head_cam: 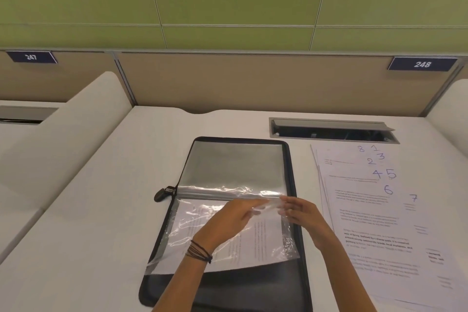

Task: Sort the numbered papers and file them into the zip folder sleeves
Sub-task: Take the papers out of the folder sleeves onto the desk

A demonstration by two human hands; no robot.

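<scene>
The zip folder (228, 286) lies open on the table (101, 223), and both hands meet at its middle fold. The left hand (235, 215) and the right hand (301, 213) each appear to pinch the upper edge of a clear sleeve (200, 233), fingertips almost touching; whether the mouth is parted cannot be told under the glare. A printed sheet (263, 238) shows through the plastic in the folder's near half. The numbered papers (374, 210) lie fanned just right of the folder, one to eight visible.

The main risk is the film itself. It is thin and crinkled, so two layers may cling and the hands may open the wrong gap, or tug one corner and crease the sheet inside. The sleeve's near edge hangs over the folder's left rim, so a hard pull could skew it further. A right forearm sweeping back could also scatter the fan and spoil its order.
</scene>
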